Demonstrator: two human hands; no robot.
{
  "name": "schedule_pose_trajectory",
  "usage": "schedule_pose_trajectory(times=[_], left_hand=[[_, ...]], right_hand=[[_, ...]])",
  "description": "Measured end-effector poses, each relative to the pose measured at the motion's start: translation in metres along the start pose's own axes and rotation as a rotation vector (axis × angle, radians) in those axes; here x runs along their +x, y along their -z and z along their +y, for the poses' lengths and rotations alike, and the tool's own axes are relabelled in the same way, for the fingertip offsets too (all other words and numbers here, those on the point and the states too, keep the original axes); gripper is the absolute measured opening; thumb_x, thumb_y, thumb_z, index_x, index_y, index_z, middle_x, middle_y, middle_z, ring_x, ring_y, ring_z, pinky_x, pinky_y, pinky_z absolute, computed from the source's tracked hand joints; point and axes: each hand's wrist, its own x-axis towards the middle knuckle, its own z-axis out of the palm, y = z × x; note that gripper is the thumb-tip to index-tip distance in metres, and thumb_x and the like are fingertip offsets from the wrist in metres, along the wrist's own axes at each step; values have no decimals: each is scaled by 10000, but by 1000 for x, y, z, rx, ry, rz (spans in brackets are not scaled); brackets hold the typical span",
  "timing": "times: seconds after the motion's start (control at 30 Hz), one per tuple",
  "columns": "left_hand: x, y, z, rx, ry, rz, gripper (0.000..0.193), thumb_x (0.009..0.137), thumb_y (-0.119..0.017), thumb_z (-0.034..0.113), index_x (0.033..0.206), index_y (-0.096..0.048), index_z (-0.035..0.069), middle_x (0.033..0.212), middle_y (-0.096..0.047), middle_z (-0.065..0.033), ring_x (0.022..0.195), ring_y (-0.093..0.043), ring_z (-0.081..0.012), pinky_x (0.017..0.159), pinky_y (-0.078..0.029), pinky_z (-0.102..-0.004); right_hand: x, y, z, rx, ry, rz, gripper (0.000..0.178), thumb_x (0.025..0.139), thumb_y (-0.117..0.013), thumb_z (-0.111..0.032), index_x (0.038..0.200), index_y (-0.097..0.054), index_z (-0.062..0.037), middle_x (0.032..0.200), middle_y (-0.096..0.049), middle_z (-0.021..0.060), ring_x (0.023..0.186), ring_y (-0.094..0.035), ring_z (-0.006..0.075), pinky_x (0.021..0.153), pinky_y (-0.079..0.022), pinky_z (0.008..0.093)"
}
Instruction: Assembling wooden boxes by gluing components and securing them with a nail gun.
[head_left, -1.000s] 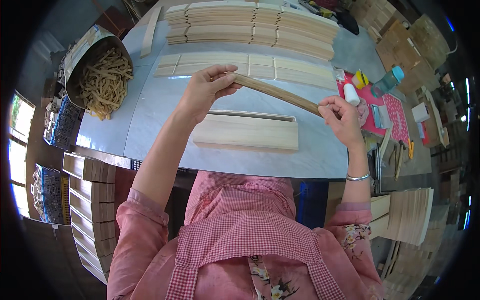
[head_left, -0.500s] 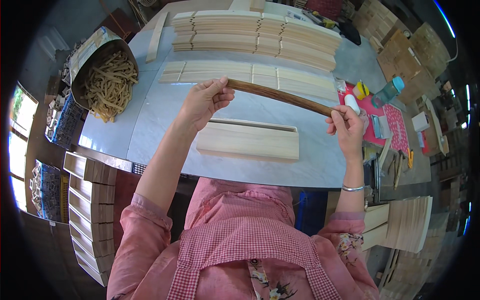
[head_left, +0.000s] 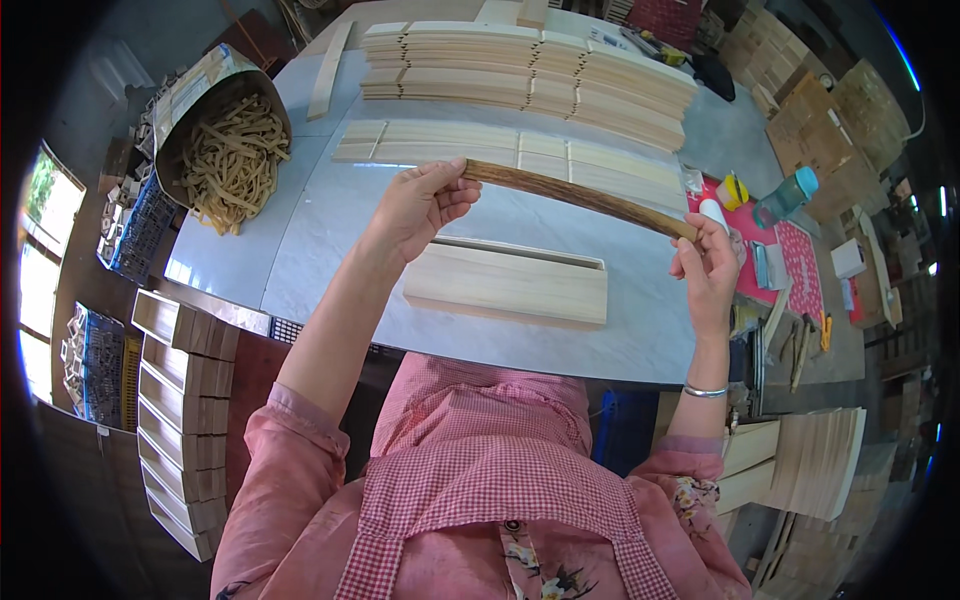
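Note:
A long, narrow brown wooden strip (head_left: pixel 580 194) with streaky grain spans the space between my two hands, raised over the table. My left hand (head_left: pixel 425 203) pinches its left end between thumb and fingers. At the lower right end, the thumb and fingers of my right hand (head_left: pixel 710 258) close on it. Below the strip, a pale wooden box (head_left: pixel 505 285), long and narrow, rests near the table's front edge. Its far rim shows a narrow slot along the top. Behind my hands lie flat grooved pale boards (head_left: pixel 455 145).
Stacked grooved boards (head_left: pixel 520 75) occupy the back of the grey table (head_left: pixel 330 270). At the left stands a container (head_left: pixel 210 75) of tan bands (head_left: pixel 230 165). A teal bottle (head_left: pixel 785 197) and a yellow tape roll (head_left: pixel 733 192) are right. Open wooden trays (head_left: pixel 180 400) are stacked lower left.
The strip stays held at both ends, its streaked face now lighter. My right hand has turned slightly, its fingers more raised. The whole view has shifted a little.

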Motion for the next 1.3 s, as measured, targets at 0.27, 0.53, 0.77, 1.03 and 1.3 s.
schedule_pose_trajectory(times=[0.27,0.53,0.77,1.03,1.3], left_hand=[[0,2,0,0,-31,-3,174,985,-660,148,1018,-659,-23,834,-702,-97,731,-678,-110,663,-562,-195],[1,3,7,-7,-13,-9,185,995,-657,165,1039,-657,-15,819,-688,-62,698,-659,-85,636,-553,-172],[-3,-10,19,-19,-16,22,210,985,-685,226,988,-661,17,789,-686,-51,671,-653,-80,608,-544,-171],[-12,-25,24,-17,-13,-5,243,969,-711,278,910,-660,48,761,-684,-50,622,-637,-81,562,-521,-172],[-31,-36,31,-39,-46,-38,249,961,-721,279,857,-656,62,754,-680,-55,594,-618,-81,542,-502,-167]], right_hand=[[-2,-1,8,40,-53,14,232,978,-623,-96,1186,-642,4,867,-662,57,629,-539,77,570,-444,197],[0,-1,18,74,-107,27,222,1008,-606,-166,1153,-662,-7,863,-662,55,625,-537,79,563,-432,196],[3,-1,7,40,-68,103,225,1010,-623,-224,1047,-692,-13,782,-654,38,594,-532,79,545,-432,203],[-6,8,-11,9,-66,191,264,1015,-620,-251,886,-671,-26,706,-608,17,545,-501,75,513,-421,210],[-14,20,-32,-29,16,215,342,1017,-612,-270,762,-613,-44,637,-545,2,510,-475,71,472,-404,211]])
